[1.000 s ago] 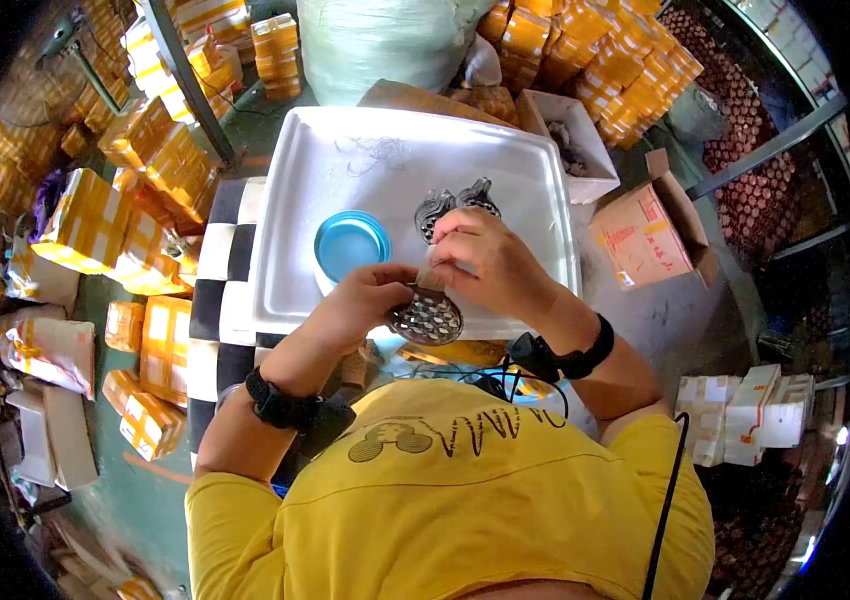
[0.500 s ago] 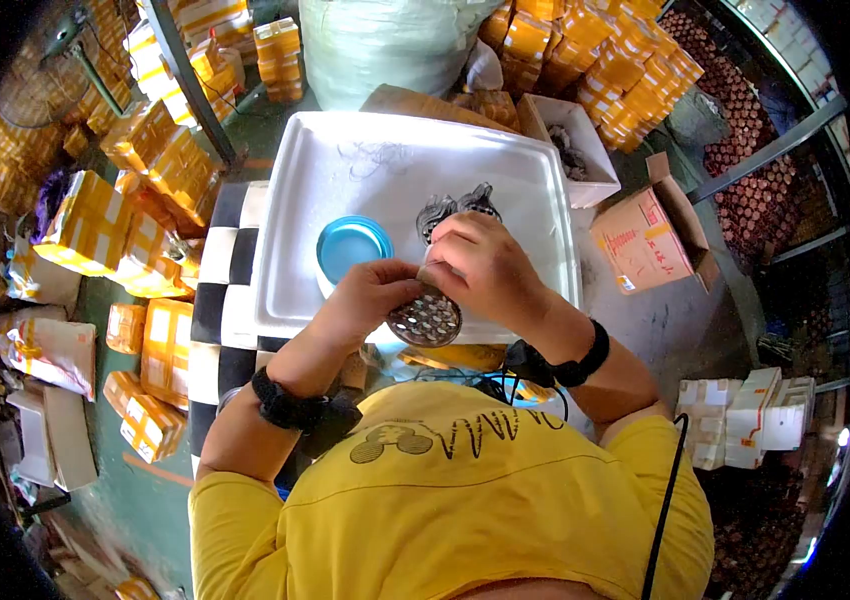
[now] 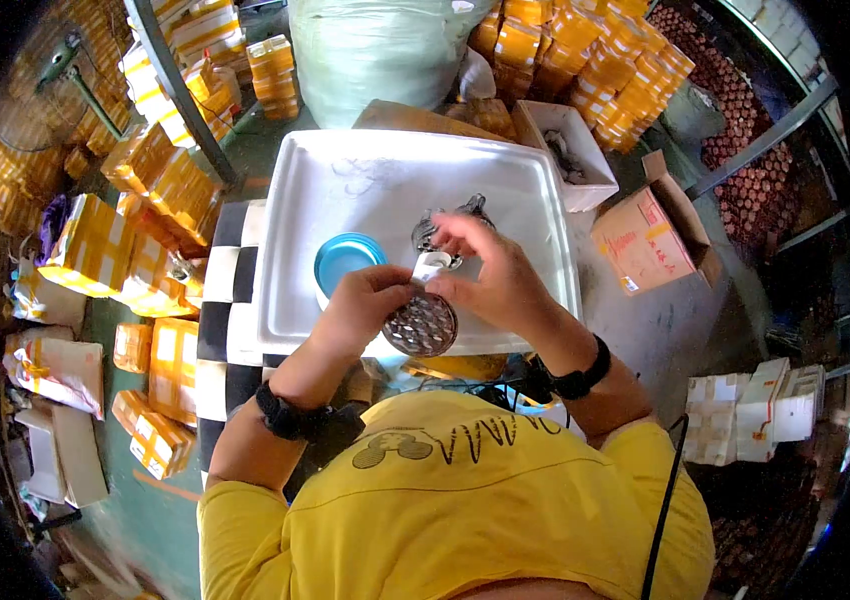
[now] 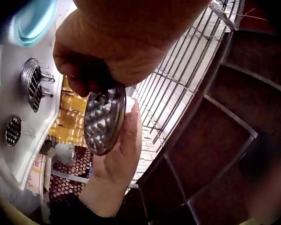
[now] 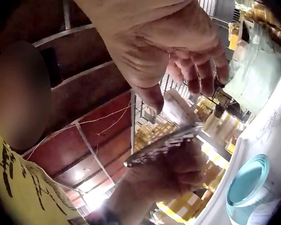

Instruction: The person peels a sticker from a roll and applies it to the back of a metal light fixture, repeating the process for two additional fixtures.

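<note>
Head view, centre: the left hand (image 3: 353,305) pinches a studded oval disc (image 3: 422,327) at the lower edge of a white tray (image 3: 495,337); the right hand (image 3: 495,280) has opened, baring a white tab (image 3: 432,266). Left wrist: disc near centre. Right wrist: right fingers released.

Right hand (image 3: 495,280) loosened, fingers raised and parted; white strip (image 3: 432,266) above patterned disc (image 3: 420,325) more exposed.
</note>
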{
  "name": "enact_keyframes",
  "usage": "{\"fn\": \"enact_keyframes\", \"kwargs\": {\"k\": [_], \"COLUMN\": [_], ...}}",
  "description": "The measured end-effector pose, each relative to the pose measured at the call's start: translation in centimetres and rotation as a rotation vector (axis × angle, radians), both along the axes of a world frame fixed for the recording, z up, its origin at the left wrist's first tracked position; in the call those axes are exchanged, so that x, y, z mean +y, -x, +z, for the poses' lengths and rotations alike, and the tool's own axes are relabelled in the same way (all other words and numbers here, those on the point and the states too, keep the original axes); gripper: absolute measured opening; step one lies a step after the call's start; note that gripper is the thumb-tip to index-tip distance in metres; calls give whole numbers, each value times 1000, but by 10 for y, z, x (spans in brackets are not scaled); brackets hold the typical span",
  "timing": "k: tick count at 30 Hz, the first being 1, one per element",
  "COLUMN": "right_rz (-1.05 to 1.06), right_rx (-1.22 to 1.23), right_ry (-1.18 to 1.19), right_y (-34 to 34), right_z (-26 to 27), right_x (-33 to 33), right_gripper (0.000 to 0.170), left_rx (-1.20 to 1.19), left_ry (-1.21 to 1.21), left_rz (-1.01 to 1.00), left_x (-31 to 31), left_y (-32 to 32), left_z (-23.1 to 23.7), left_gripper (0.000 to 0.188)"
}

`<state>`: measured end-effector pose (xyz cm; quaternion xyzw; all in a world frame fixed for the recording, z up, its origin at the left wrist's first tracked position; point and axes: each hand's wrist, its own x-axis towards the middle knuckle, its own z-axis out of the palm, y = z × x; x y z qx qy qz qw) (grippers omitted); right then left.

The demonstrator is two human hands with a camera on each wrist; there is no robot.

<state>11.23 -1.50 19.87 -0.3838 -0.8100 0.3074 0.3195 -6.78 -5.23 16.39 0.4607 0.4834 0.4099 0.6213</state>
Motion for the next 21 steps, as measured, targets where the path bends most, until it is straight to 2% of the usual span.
{"fn": "enact_keyframes", "kwargs": {"k": [1,4,5,16,19,21], "right_rz": [45,-29,-46,-72,-78,-61], "right_rx": [33,-39,-36,16,-13,-11], "right_ry": [52,183,106,125,32,18], "right_y": [-1,0,0,-2,-4,-6], "right_z": [-7,-9,-13,-14,-19,-30], "right_x": [2,2,3,3,6,8], "right_gripper": [37,25,21,17,18,19], "left_rx": [-20,-66,-61,-106,-74,-18], "left_ry": [9,24,20,69,10,-135], "left_rz": [7,-23,-28,-89,-92,-153], "left_x": [0,1,0,2,4,10], "left_y": [-2,-3,-3,-6,-2,-1], "left_z": [-1,0,0,0,2,-12], "left_gripper": [21,21,21,27,30,29]}}
